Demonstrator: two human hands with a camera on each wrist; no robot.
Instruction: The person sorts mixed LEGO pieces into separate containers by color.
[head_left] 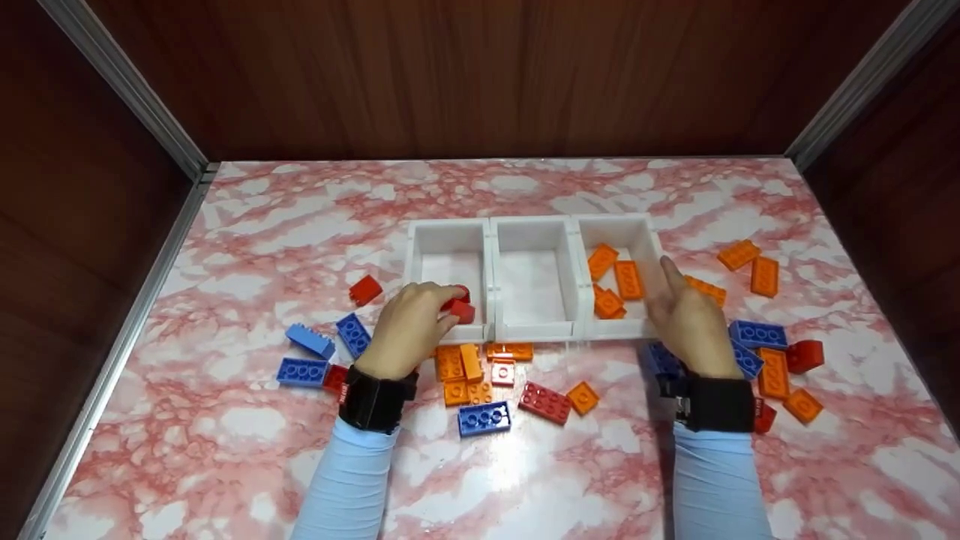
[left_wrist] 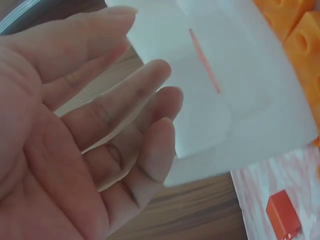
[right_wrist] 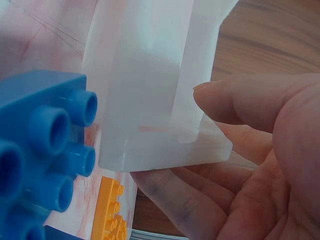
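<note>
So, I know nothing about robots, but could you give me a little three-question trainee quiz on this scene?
1. Count: how many compartments does the white plastic tray have?
2. Choose: in the head view, which compartment holds orange plastic bricks? A) left B) middle C) right
3. True or false: in the head view, the person's left hand is close to red plastic bricks at the tray's left end.

Key: 1. Three. 2. C, right. 3. True.
</note>
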